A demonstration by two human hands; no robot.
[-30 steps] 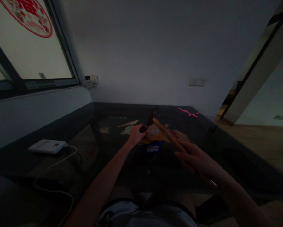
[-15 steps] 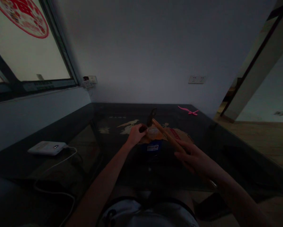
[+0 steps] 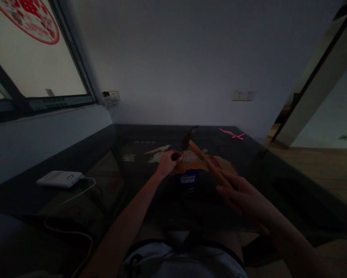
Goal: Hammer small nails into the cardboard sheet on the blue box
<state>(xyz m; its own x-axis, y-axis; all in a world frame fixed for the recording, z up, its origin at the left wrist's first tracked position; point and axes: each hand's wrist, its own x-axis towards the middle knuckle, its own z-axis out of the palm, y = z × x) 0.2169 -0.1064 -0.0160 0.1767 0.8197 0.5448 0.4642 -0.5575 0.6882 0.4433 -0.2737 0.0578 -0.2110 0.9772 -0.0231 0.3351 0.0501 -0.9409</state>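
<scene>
Midway between the near and far edges of the table [image 3: 266, 170], the right hand [image 3: 244, 191] clasps the hammer [image 3: 206, 161] over the bag [image 3: 191, 160], its head best kept clear of the left hand [image 3: 166, 164], curled beside the bag, grip unclear.

Hammer head [image 3: 187, 141] dark, detail unresolved; print on blue box [image 3: 187, 178] too small to read; red window decal [image 3: 31, 17] cut off by top edge; cable [image 3: 72, 233] by bottom edge.
</scene>
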